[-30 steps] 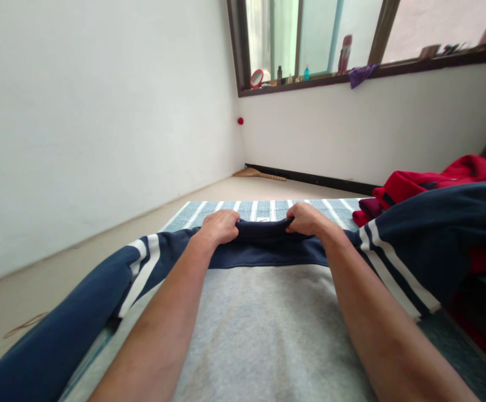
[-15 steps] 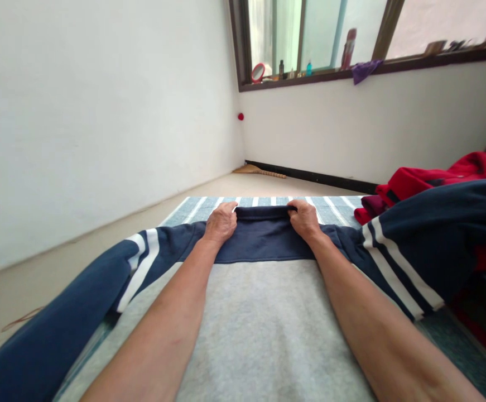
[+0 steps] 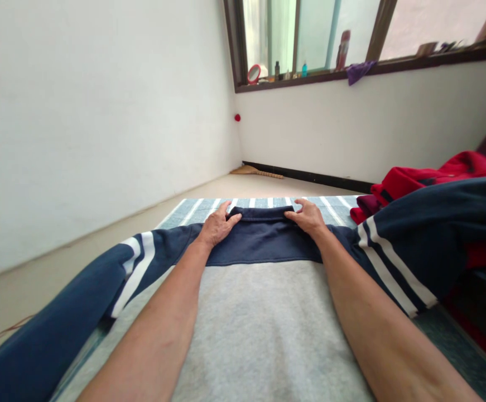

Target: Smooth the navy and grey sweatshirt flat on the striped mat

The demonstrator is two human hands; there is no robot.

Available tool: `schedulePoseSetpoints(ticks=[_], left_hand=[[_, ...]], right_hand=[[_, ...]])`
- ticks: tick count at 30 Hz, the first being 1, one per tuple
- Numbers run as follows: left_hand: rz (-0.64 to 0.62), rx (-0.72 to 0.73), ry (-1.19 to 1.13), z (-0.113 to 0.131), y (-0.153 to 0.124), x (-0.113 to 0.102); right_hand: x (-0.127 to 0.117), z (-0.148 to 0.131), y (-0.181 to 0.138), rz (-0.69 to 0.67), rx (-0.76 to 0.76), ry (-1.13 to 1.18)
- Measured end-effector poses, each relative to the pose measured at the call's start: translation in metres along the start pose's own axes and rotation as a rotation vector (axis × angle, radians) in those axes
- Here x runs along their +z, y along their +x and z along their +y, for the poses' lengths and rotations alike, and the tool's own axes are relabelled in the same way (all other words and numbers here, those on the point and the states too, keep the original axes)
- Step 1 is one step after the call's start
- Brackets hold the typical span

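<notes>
A jacket with a grey body, navy shoulders and white-striped navy sleeves lies spread before me. Its navy collar is at the far end. My left hand rests at the collar's left end, thumb on the cloth and forefinger apart from it. At the right end is my right hand, thumb tip touching the collar and fingers spread. Neither hand grips the cloth. The left sleeve hangs past the edge at the left; the right sleeve runs over other clothes.
Beneath the jacket is a blue-and-white striped cover. Red clothes are heaped at the right. A white wall stands at the left. Small bottles and a round mirror line the window sill, where a purple cloth hangs.
Both hands have loosened from the collar; their fingers have spread and the thumbs now lie on its ends. The view has shifted slightly.
</notes>
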State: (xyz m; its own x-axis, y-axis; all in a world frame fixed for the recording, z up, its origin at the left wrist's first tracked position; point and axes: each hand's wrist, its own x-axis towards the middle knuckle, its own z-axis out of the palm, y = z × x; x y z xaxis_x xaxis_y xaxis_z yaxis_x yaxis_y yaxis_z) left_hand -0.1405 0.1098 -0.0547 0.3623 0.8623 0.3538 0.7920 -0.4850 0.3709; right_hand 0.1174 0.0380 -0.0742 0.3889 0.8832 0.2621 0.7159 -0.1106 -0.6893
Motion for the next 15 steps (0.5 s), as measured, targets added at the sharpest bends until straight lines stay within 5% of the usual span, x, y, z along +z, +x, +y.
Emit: schedulePoseSetpoints(ticks=[6,15], left_hand=[[0.082,0.012,-0.092,0.0,0.001,0.001],[0.127,-0.02,-0.138,-0.003,0.005,0.0]], right_hand=[[-0.011,0.003,-0.003,-0.192,0.011,-0.067],[-0.003,-0.01,0.001,0.04,0.029,-0.131]])
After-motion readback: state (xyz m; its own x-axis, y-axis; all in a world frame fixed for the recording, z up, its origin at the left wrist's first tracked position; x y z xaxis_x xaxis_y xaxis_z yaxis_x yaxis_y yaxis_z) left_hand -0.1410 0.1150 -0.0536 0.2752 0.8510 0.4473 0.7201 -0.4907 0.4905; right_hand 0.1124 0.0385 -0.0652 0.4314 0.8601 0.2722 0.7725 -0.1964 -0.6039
